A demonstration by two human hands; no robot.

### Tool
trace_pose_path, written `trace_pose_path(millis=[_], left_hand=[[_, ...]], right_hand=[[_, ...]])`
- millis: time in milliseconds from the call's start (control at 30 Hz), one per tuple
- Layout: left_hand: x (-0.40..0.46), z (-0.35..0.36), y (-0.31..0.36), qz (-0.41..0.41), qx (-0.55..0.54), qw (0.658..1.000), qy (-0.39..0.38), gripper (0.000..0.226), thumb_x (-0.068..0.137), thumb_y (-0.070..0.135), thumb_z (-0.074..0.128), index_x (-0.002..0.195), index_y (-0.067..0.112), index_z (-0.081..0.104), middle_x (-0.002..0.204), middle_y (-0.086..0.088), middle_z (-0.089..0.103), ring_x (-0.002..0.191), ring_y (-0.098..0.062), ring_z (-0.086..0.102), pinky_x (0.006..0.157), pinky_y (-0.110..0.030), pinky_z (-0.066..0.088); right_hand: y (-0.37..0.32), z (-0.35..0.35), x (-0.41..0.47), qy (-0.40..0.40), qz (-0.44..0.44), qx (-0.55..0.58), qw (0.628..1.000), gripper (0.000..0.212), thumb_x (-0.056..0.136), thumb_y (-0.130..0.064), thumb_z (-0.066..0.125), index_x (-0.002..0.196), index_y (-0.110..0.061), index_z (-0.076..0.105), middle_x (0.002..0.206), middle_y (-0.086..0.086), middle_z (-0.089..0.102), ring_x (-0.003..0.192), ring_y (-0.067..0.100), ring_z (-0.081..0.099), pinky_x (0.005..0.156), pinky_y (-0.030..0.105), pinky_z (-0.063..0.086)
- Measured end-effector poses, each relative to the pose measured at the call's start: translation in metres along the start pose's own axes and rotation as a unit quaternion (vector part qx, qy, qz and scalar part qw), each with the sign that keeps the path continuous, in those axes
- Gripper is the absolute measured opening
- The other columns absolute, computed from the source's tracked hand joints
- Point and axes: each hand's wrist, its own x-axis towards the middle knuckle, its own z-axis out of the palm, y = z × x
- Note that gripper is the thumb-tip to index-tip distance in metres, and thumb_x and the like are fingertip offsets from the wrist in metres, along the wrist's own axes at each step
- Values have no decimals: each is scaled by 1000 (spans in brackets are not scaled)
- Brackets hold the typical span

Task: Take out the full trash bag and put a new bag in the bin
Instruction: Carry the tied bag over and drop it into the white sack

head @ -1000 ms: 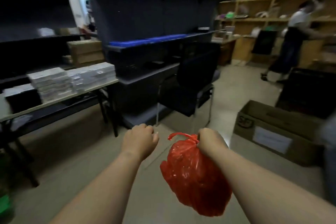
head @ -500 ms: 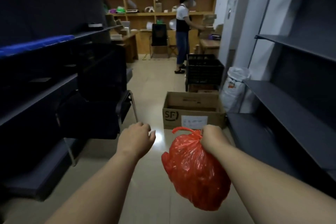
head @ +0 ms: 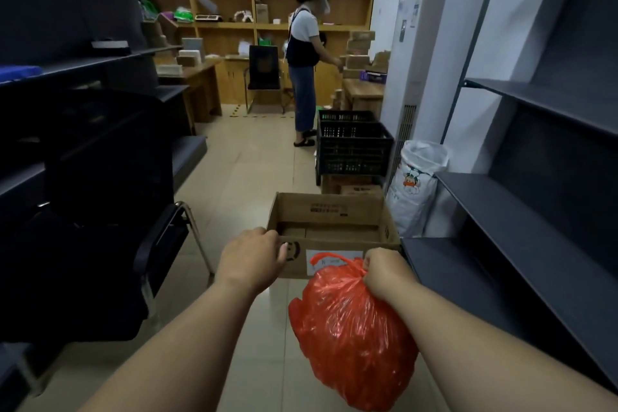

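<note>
A full red plastic trash bag [head: 351, 338] hangs in the air at the lower middle of the head view. My right hand [head: 384, 273] grips its tied neck, and a red loop of the knot sticks out to the left of my fingers. My left hand [head: 254, 257] is held out beside it, about a hand's width to the left, with its fingers loosely curled and nothing in it. No bin is in view.
An open cardboard box [head: 334, 211] sits on the floor just ahead. Behind it stand a black crate [head: 354, 147] and a white sack [head: 414, 184]. Dark shelving [head: 535, 211] lines the right, a black chair [head: 110, 211] the left. A person [head: 304, 60] stands at the far desks.
The view has swung right from the dark shelves and table to the aisle, then moved forward toward the cardboard box. The bag stays in my right hand; my left hand stays empty.
</note>
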Motion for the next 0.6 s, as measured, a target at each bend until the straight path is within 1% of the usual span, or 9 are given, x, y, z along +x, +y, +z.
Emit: trace_pose_path(millis=[33,100,167,233,300,400,433,533,600], left_hand=[[21,4,2,-1,1,1000,-4,37,93,41,34,109,19,59,108,-3,63,96,-20,58,74,-30,43],[61,11,4,-2,4,1000,-7,37,94,41,33,109,19,59,108,-2,63,96,-19,58,73,-29,40],[97,17,2,-3,2,1000,-12,37,93,41,34,108,19,59,107,-3,63,96,-20,58,74,-30,40],[130,23,0,-5,-7,1000,-16,35,93,40,35,106,18,60,106,-3,63,95,-20,59,74,-31,42],[163,33,-4,-6,-13,1000,-20,35,93,40,35,105,18,60,105,-3,63,94,-20,59,74,-31,43],[218,50,-14,-9,-12,999,-33,38,93,41,34,107,17,60,107,-4,63,96,-21,59,78,-34,47],[237,56,-17,-9,-9,999,-37,38,93,42,34,107,17,60,108,-4,63,98,-22,58,79,-35,47],[298,73,-27,1,2,999,-35,39,93,42,34,109,17,60,111,-5,62,101,-24,58,82,-37,46],[340,83,-34,13,9,999,-35,40,93,42,34,111,17,59,113,-5,62,103,-24,57,83,-37,45]], right_hand=[[-2,-6,21,-3,-6,-4,1000,24,85,-5,50,67,-20,47,98,9,64,105,29,62,73,27,43],[-7,-17,62,-3,-19,-9,1000,17,85,-4,50,76,-18,50,92,7,60,100,28,62,76,28,46],[-12,-26,98,-1,-21,-7,1000,17,85,-2,49,79,-17,52,93,8,61,90,25,58,74,27,42],[-15,-30,135,1,-14,1,1000,21,85,0,48,73,-18,51,95,8,63,86,25,56,72,25,40],[-19,-33,169,4,-7,4,1000,26,85,0,48,67,-19,47,90,6,58,83,24,54,71,26,40],[-24,-37,224,-1,-8,-9,1000,32,86,-1,49,61,-20,42,87,5,56,80,23,52,69,26,40],[-26,-38,244,-5,-7,-16,1000,31,86,-1,49,62,-19,43,87,5,56,81,23,53,68,26,40],[-33,-40,305,-11,4,-27,1000,20,86,-1,48,72,-16,52,87,5,57,85,25,57,68,26,41],[-38,-41,345,-20,17,-22,999,18,86,-2,47,76,-15,55,87,6,58,83,24,56,68,26,42]])
